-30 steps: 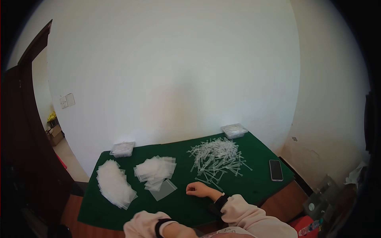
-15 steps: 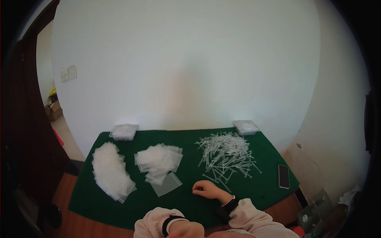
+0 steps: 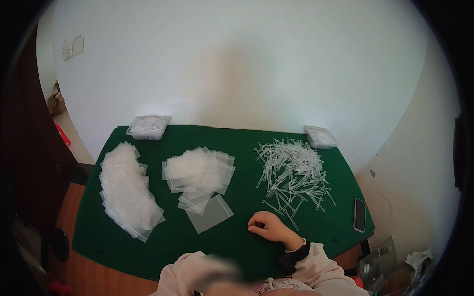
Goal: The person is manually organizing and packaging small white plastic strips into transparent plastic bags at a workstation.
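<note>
My right hand (image 3: 269, 227) rests on the green cloth with its fingers curled in, and nothing shows in it. Just beyond it lies a loose heap of thin clear plastic sticks (image 3: 292, 172), many with a small ring at one end. My left hand (image 3: 215, 272) is at the near edge, close to my body, smeared by motion; its fingers cannot be made out. Ahead of it is a spread pile of small clear zip bags (image 3: 200, 170), with a single bag (image 3: 209, 214) lying askew at its near end. Farther left, a long overlapping row of filmy clear bags (image 3: 127, 192) curves along the table.
A clear packet (image 3: 148, 127) stands at the back left corner of the green-covered table (image 3: 237, 148), another packet (image 3: 320, 137) at the back right. A phone (image 3: 359, 215) lies by the right edge. White walls close off the back and right; a dark door (image 3: 19, 148) stands left.
The view has tipped downward, so the table sits higher and larger in the picture. My left hand has blurred with motion near my body. My right hand stays on the cloth, still curled.
</note>
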Demonstrator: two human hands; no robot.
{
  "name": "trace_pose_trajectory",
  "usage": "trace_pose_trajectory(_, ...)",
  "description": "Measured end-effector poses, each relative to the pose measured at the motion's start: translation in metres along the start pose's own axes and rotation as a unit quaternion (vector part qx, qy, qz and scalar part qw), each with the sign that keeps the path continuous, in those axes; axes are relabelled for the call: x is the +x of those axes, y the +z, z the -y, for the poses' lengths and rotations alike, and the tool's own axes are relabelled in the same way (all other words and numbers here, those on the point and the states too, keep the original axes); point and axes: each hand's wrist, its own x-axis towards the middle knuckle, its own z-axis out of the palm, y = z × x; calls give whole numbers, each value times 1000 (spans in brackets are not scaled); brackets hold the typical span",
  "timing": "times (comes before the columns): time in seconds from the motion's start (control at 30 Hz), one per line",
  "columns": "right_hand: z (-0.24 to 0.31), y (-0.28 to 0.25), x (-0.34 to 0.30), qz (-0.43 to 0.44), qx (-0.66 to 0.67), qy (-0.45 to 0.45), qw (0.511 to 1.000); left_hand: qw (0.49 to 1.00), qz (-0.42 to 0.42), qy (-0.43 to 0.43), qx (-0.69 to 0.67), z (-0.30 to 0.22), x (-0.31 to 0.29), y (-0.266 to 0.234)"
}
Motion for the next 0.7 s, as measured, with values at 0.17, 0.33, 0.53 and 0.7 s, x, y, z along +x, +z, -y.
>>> trace_pose_trajectory(0.17, 2, -1, -2, 1, -8, -7, 1000, 997, 32, -64, 3, -1, 2, -6)
trace_pose_trajectory(0.33, -2, 0, -3, 2, 2, -21, 1000, 998, -59, -15, -15, 5, -12, 14)
trace_pose_trajectory(0.53, 2, 0, -2, 3, -3, -22, 1000, 999, -4, -42, -4, 1, -12, 1)
trace_pose_trajectory(0.7, 1, -2, 4, 0, -3, -18, 1000, 996, 23, -87, -14, -6, 4, -19)
